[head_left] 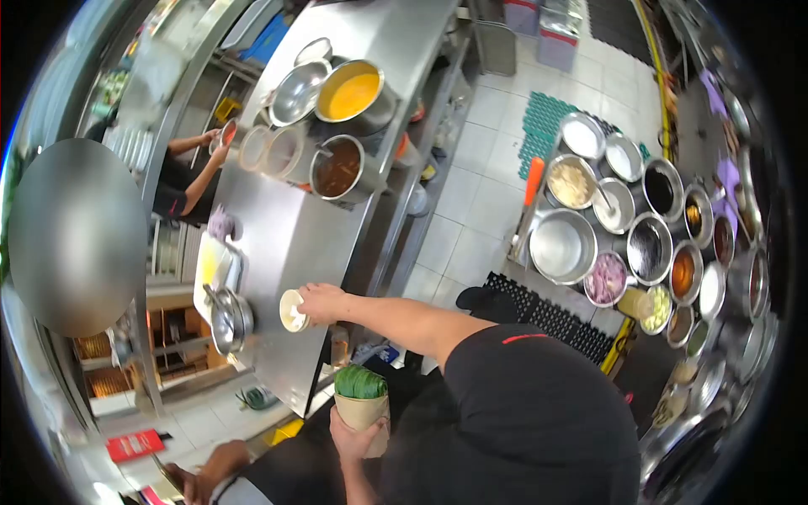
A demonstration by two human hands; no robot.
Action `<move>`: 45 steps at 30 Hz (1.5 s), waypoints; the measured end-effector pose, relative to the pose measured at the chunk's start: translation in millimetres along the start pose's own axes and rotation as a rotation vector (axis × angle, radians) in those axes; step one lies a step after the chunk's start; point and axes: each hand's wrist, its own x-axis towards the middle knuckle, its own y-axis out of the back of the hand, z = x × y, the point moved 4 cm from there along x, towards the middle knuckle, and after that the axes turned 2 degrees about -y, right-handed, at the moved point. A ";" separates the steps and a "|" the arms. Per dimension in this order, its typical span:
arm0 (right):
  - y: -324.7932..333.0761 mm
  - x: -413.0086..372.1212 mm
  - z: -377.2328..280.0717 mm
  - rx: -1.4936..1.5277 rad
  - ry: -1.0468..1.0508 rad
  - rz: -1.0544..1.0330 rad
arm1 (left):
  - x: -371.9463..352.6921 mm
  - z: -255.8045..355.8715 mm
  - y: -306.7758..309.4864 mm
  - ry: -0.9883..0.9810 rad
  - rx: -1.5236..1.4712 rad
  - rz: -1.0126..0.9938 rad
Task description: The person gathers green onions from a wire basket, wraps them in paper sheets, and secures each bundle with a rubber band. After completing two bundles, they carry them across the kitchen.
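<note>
My left hand (358, 433) is closed around a tan paper cup (362, 411). A folded green leaf (362, 381) stands out of the cup's top. My right arm reaches out over the steel counter (290, 236). At its end, my right hand (323, 304) grips a small cream-coloured cup (293, 310) by its side, with something white visible inside. Left of that cup, steel bowls (229, 324) and a white tray (207, 268) rest along the counter's far side.
Farther along the counter stand a pot of orange liquid (352, 94) and a pot of brown sauce (339, 167). Across it, another person's hands (220, 145) hold a container. A different person's hand (189, 486) shows at bottom left. Several ingredient pots, including chopped onion (606, 278), fill the right side.
</note>
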 end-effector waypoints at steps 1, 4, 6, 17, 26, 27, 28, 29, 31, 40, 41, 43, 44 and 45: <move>17.5 -9.6 0.8 0.001 -0.023 0.024 | 6.0 0.4 3.0 -0.035 -0.033 -0.002; 49.2 -68.0 19.3 0.273 0.102 -0.081 | 20.4 8.3 7.3 -0.090 -0.022 -0.016; 57.5 -116.7 41.4 0.306 0.093 -0.202 | 26.2 17.2 7.8 -0.074 -0.005 -0.023; -47.1 -130.9 244.2 -0.037 -0.682 -0.099 | -6.4 4.9 -34.4 0.323 0.007 -0.074; -62.3 -82.9 265.1 -0.058 -0.582 -0.283 | -90.0 -21.3 -57.5 0.640 -0.037 0.030; -86.7 -103.4 270.9 -0.129 -0.525 -0.368 | -101.8 -27.1 -61.6 0.635 -0.048 0.057; -128.4 -130.4 289.1 -0.152 -0.350 -0.498 | -113.9 -33.9 -68.4 0.638 -0.048 0.048; -112.0 -147.3 247.0 -0.165 -0.433 -0.598 | -121.1 -38.2 -73.3 0.642 -0.050 0.047; -119.7 -190.3 185.8 -0.199 -0.411 -0.708 | -129.6 -29.1 -67.9 0.638 -0.068 0.114; -228.6 -325.6 -89.4 0.493 0.033 -1.483 | -281.1 -74.7 -122.4 0.657 -0.156 0.194; -233.1 -334.4 -116.9 0.762 0.061 -1.454 | -294.9 -71.6 -120.7 0.597 -0.154 0.221; -253.1 -342.9 -153.9 1.004 -0.507 -1.722 | -319.6 -76.8 -105.0 0.560 -0.143 0.288; -260.7 -348.1 -169.8 1.040 -0.563 -1.760 | -335.5 -78.8 -100.7 0.566 -0.171 0.336; -265.1 -351.4 -184.0 1.076 -0.624 -1.790 | -349.9 -80.2 -99.1 0.566 -0.197 0.382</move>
